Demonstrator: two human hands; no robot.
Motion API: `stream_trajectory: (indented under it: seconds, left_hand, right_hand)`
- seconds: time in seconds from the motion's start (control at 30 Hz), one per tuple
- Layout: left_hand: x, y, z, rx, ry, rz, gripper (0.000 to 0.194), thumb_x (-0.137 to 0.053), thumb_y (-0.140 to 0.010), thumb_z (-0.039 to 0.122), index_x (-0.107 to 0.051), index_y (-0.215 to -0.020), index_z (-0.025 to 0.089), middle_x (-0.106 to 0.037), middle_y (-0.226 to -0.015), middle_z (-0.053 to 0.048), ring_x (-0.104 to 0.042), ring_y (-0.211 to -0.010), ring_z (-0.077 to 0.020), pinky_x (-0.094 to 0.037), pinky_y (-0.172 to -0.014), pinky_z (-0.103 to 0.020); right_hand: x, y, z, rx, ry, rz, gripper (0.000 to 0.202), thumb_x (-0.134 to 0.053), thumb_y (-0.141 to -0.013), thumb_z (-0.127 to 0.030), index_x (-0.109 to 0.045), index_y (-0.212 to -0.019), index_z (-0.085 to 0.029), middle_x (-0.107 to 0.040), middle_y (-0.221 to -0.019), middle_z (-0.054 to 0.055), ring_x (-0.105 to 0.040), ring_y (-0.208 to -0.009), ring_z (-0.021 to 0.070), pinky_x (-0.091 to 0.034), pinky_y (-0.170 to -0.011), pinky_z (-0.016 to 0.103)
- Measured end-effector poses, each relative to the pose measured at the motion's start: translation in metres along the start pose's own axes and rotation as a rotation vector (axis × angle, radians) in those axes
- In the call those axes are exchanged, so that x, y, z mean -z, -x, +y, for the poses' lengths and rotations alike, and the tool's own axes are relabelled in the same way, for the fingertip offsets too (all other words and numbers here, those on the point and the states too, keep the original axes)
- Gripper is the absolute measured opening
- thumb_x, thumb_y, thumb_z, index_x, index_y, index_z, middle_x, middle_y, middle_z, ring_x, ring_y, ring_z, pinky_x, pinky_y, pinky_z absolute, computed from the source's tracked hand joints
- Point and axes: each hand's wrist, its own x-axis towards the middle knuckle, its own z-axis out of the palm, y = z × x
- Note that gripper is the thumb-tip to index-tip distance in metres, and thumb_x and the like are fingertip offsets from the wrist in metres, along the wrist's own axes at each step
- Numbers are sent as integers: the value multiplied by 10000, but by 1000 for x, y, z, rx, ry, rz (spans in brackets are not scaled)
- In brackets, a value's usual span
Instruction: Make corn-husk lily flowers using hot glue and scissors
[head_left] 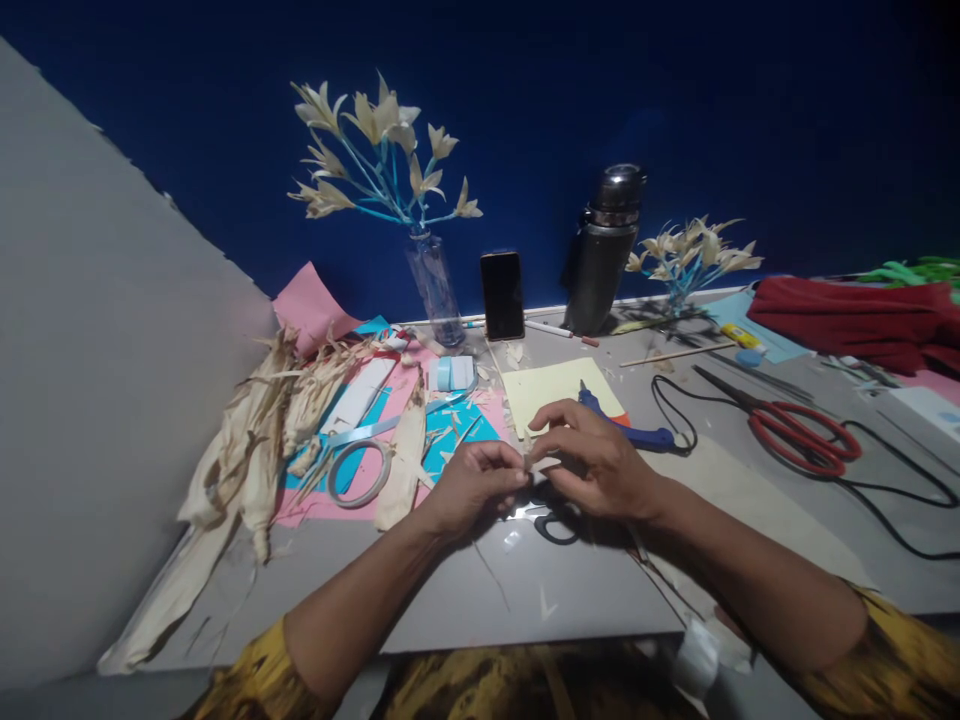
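Note:
My left hand (480,487) is closed in a pinch near the middle of the table, thumb against the fingers. Its fingertips meet a small pale piece (534,463), perhaps husk, too small to make out well. My right hand (592,458) curves over the same piece from the right, fingers bent and its fingertips at the piece. Under and between the hands lie black-handled scissors (556,528), partly hidden. Just behind my right hand are a yellow paper pad (555,390) and a blue glue gun (646,437).
Dried corn husks (259,440), a tape roll (360,473) and coloured paper lie left. Behind stand a glass vase (436,290) of husk flowers, a phone (502,295) and a flask (606,255). Red-handled scissors (802,440), a black cord and red cloth (847,315) are right.

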Motion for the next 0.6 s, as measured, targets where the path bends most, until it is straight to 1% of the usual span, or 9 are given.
stream_trajectory:
  seconds: [0.03, 0.13, 0.2, 0.33, 0.43, 0.6]
  left_hand:
    - [1, 0, -1, -23, -18, 17, 283, -880, -603, 285, -662, -689, 125, -564, -537, 17, -469, -431, -70, -341, -435, -197]
    - [1, 2, -1, -122, -87, 108, 241, -860, -631, 268, -665, -690, 139, -570, -603, 15, -490, -504, -79, -365, -467, -196]
    - [-1, 4, 0, -184, -126, 143, 220, -845, -647, 254, -654, -669, 148, -573, -644, 13, -493, -543, -84, -386, -488, -199]
    - [-4, 7, 3, -276, -170, 163, 187, -807, -687, 255, -647, -658, 165, -592, -694, -5, -493, -569, -95, -408, -499, -207]
    - [-5, 9, 4, -338, -186, 174, 157, -800, -685, 250, -665, -674, 170, -602, -717, -21, -516, -594, -113, -423, -505, -218]
    - [-5, 8, 7, -404, -223, 229, 115, -763, -701, 205, -662, -656, 171, -574, -686, -3, -500, -592, -105, -433, -551, -223]
  right_hand:
    - [0, 0, 1, 2, 13, 17, 288, -580, -757, -27, -661, -968, -206, -600, -1113, 104, -607, -1021, 240, -519, -829, 376]
    - [0, -1, 2, -23, 33, 124, 268, -567, -784, -42, -636, -994, -194, -620, -1053, 107, -611, -972, 236, -520, -794, 364]
    - [1, -2, 2, -74, 10, 142, 223, -554, -808, -50, -622, -965, -193, -638, -977, 90, -619, -892, 215, -511, -745, 334]
    - [1, -3, 1, -186, -50, 33, 179, -551, -805, -55, -613, -892, -199, -652, -894, 43, -614, -766, 172, -476, -702, 294]
    - [0, -2, 1, -245, -23, -9, 142, -554, -810, -84, -613, -871, -198, -655, -848, 28, -591, -710, 157, -435, -659, 273]
    - [-4, 3, 7, -242, 116, -76, 96, -547, -868, -141, -620, -840, -196, -680, -812, 36, -618, -746, 177, -405, -665, 272]
